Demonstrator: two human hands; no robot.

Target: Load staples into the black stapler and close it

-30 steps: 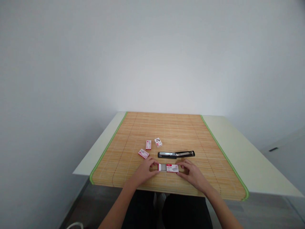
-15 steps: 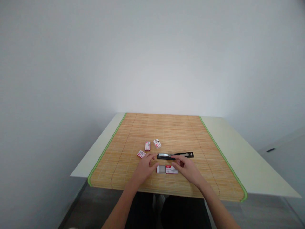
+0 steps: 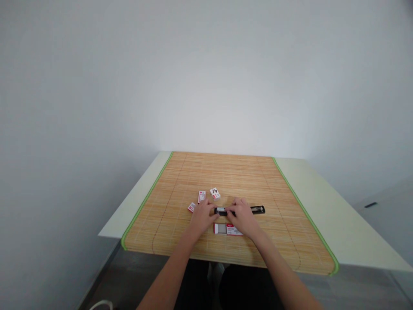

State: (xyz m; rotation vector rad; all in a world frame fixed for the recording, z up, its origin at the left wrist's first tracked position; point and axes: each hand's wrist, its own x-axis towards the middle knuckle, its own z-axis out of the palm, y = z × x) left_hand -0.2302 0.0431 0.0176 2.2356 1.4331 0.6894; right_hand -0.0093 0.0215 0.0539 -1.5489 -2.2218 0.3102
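Item: your left hand; set down on the mat, fingers bent and close together, tips meeting the left end of the stapler; you cannot tell from here whether they pinch it or only press on it.

Item: your right hand; just right of the left one, fingers curled narrow over the same left part of the stapler; grip likewise not to be told.

Item: stapler; black with a silver strip, lying long and flat, left to right, near the middle of the mat; its right end shows free beyond your right hand.

Item: open box; red and white sleeve with a grey tray slid out to the left; lies just near of the stapler, between your two wrists, partly under your right hand.

Item: three small red and white boxes; one just far of your left hand; one tilted, to its right; one at the left edge of your left hand, partly covered.

Item: mat; bamboo slats, green edging left and right; covers most of the pale table.
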